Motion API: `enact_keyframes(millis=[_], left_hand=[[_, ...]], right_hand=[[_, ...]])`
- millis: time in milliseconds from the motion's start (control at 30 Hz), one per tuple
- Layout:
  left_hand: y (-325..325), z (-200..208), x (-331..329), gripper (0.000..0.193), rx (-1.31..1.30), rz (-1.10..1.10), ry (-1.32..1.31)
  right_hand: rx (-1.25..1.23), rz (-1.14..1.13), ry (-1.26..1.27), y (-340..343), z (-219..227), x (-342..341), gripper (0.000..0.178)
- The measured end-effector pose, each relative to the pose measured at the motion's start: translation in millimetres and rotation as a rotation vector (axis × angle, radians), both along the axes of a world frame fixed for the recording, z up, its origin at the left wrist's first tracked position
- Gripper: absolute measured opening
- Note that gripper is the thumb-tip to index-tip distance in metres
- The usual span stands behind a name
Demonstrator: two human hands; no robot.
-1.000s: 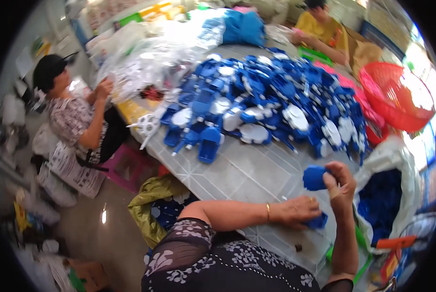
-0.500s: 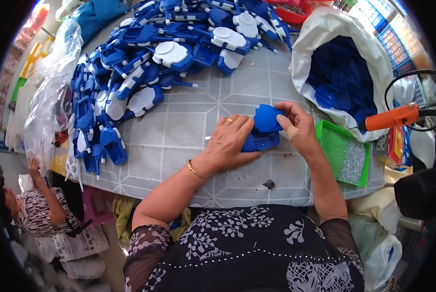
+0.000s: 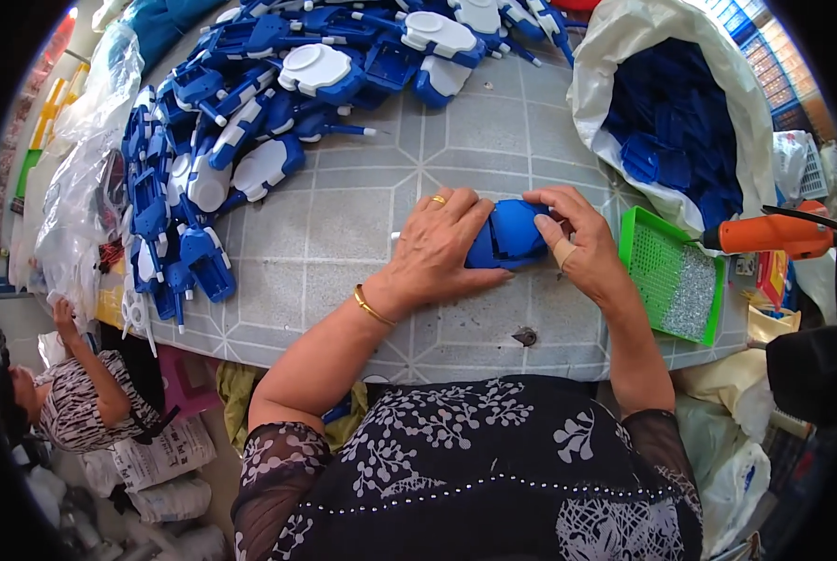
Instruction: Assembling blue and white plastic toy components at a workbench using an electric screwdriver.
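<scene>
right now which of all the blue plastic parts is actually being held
The blue part at the table's near middle, clasped between the left hand and right hand. The others lie untouched in the pile or the white sack.

A small assembly workshop: heaped blue plastic parts [image 3: 250,140], a parts sack [image 3: 680,122], an orange power screwdriver [image 3: 774,234].

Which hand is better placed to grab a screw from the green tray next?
Right, probably. The right hand sits beside the green tray of small screws, while the left hand lies across the blue plastic part, farther away, steadying it.
</scene>
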State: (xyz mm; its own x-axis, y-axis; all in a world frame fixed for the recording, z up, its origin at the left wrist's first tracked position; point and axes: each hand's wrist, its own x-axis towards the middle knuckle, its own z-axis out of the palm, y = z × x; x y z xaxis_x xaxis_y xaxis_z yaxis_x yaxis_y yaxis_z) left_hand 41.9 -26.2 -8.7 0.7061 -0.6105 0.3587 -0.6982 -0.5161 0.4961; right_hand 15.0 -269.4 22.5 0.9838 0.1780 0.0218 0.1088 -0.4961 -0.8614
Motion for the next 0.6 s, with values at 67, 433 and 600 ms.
enact_keyframes(millis=[67, 433, 600], left_hand=[[-1, 1, 0, 0.079, 0.015, 0.004, 0.03], [-2, -1, 5, 0.077, -0.058, 0.022, -0.008], [1, 0, 5, 0.077, -0.029, -0.001, 0.017]], right_hand=[[-0.141, 0.071, -0.16, 0, 1, 1, 0.037], [-0.327, 0.27, -0.396, -11, -4, -7, 0.063], [-0.436, 0.288, -0.483, -12, 2, -9, 0.062]])
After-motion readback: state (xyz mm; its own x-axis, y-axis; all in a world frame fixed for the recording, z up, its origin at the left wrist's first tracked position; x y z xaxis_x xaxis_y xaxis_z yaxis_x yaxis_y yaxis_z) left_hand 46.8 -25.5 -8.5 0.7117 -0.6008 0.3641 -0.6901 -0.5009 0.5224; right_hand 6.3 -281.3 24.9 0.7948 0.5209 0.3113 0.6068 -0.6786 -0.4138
